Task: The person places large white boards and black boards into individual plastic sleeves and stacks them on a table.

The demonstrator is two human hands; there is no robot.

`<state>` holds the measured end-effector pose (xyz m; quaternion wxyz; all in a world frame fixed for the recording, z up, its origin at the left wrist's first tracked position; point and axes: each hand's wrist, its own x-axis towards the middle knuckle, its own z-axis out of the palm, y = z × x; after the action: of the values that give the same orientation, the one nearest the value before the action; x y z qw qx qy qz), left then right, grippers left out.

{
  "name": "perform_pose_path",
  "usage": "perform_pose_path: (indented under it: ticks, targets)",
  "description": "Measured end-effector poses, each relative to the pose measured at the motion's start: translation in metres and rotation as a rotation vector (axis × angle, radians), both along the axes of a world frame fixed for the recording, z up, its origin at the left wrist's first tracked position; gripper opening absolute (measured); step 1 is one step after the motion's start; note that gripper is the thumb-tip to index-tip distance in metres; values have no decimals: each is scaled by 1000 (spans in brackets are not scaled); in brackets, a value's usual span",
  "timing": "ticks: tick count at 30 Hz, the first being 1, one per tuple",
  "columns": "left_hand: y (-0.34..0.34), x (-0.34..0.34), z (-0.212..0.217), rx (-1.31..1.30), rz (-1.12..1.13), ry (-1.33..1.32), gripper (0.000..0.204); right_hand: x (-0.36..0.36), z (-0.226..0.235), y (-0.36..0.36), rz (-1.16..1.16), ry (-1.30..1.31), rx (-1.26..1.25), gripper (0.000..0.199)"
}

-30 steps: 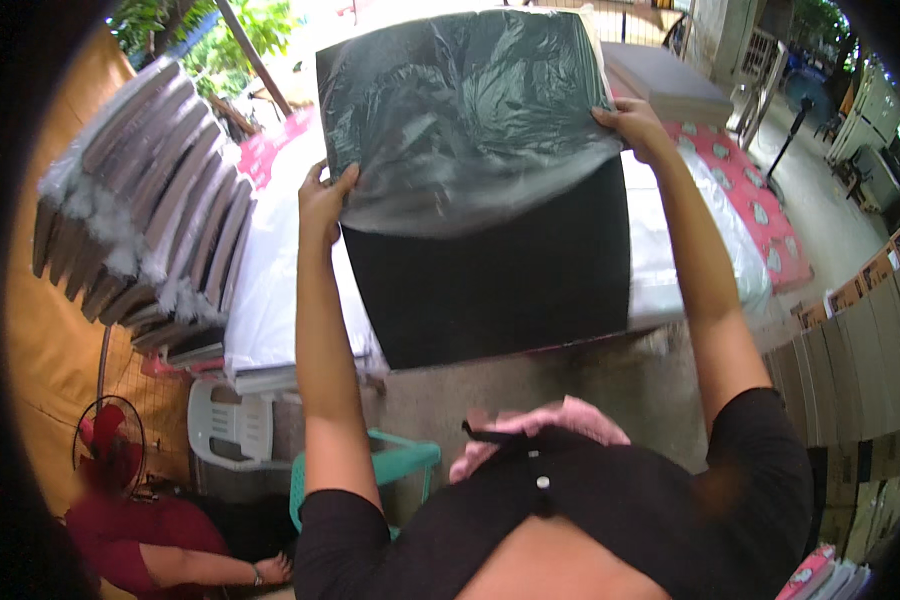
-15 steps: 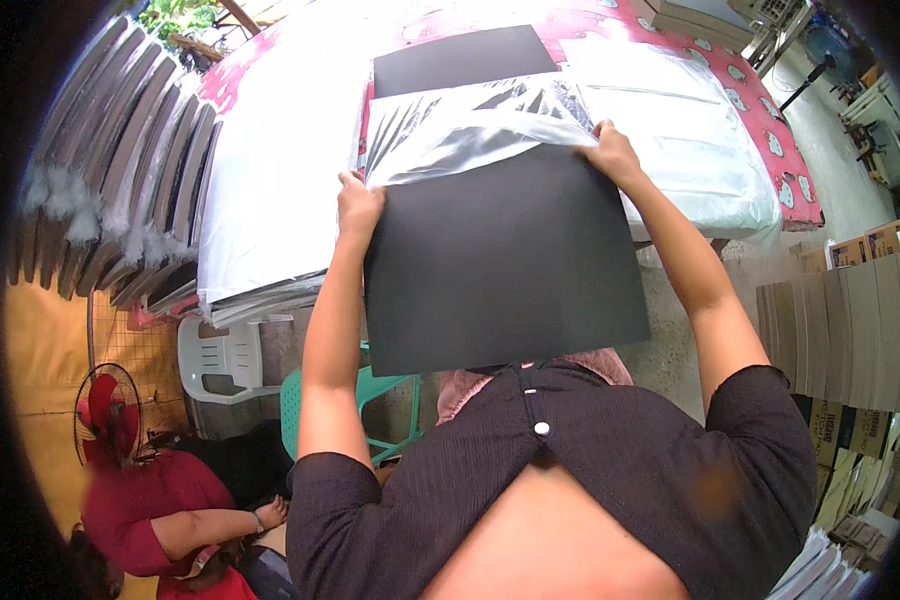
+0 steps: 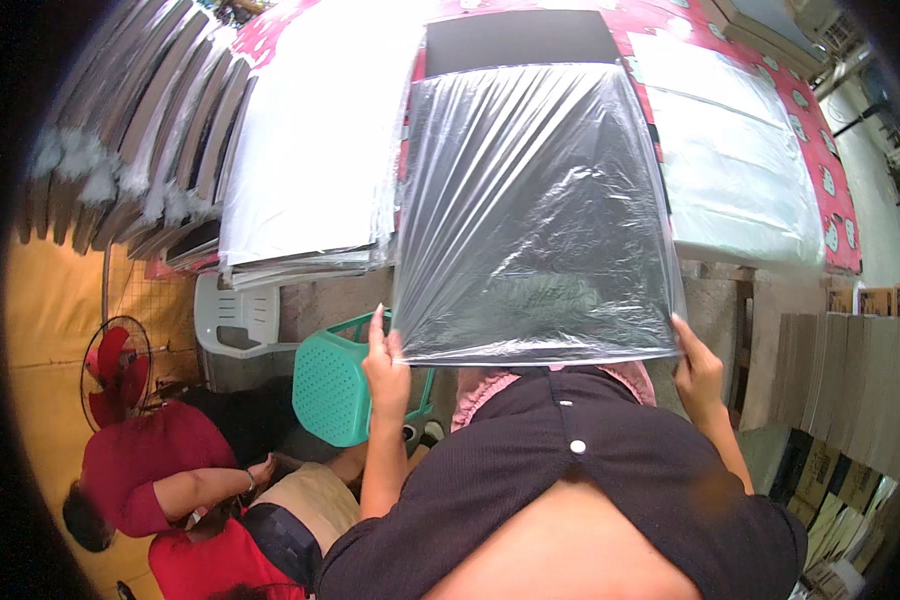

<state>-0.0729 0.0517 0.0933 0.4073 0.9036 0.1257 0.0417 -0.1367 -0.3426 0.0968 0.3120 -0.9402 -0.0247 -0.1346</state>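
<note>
Plastic-covered dark board (image 3: 545, 215) reached from over the pink tablecloth (image 3: 832, 205) to our black top (image 3: 610, 430), where our left hand (image 3: 386, 370), index finger raised, and right hand (image 3: 702, 375) pinched the film (image 3: 540, 130) near its corners, an even pull seeming best for smoothness.

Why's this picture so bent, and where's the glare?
Head view: fisheye bends straight edges, corners go black; glare streaks the clear plastic film, and the white pile to its left looks washed out; a brownish smudge blurs part of the black shirt.

A red-bladed fan (image 3: 111, 352) stands left of a white chair (image 3: 260, 318) and green stool (image 3: 332, 392).
</note>
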Motion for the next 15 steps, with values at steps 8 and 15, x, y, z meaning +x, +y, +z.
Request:
perform_pose_path:
  ticks: [8,15]
  targets:
    - [-48,23,13,-359,120,-523,20,5,-26,5,20,112,166,44]
    - [21,88,75,-210,414,-971,12,101,-11,80,263,-171,150,29]
